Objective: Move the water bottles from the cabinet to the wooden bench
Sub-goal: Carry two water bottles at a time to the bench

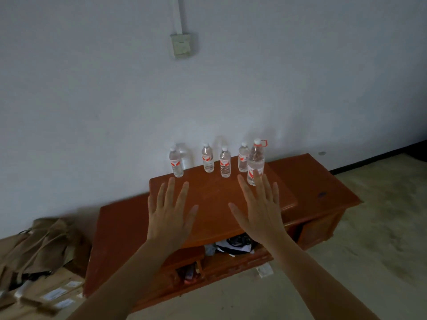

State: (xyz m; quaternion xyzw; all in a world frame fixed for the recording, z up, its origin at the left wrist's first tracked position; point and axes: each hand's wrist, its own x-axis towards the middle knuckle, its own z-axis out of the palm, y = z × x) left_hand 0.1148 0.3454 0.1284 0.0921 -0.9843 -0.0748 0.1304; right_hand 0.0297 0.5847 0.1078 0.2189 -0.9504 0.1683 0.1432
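Observation:
Several clear water bottles with red-and-white labels stand in a row at the back of the reddish-brown wooden cabinet point(307, 181), near the wall. The leftmost bottle point(176, 162) stands apart; the largest bottle point(255, 161), with a red cap ring, is at the right. My left hand point(169, 213) and my right hand point(260, 209) hover palm-down over the cabinet top with fingers spread, holding nothing. My right fingertips overlap the bottom of the largest bottle in view; contact cannot be told.
A white wall with a socket box point(181, 45) rises behind. Brown bags point(44, 245) and cardboard boxes point(46, 294) lie at the left. The cabinet's open shelves hold clutter point(235, 244). Bare concrete floor point(381, 227) spreads to the right.

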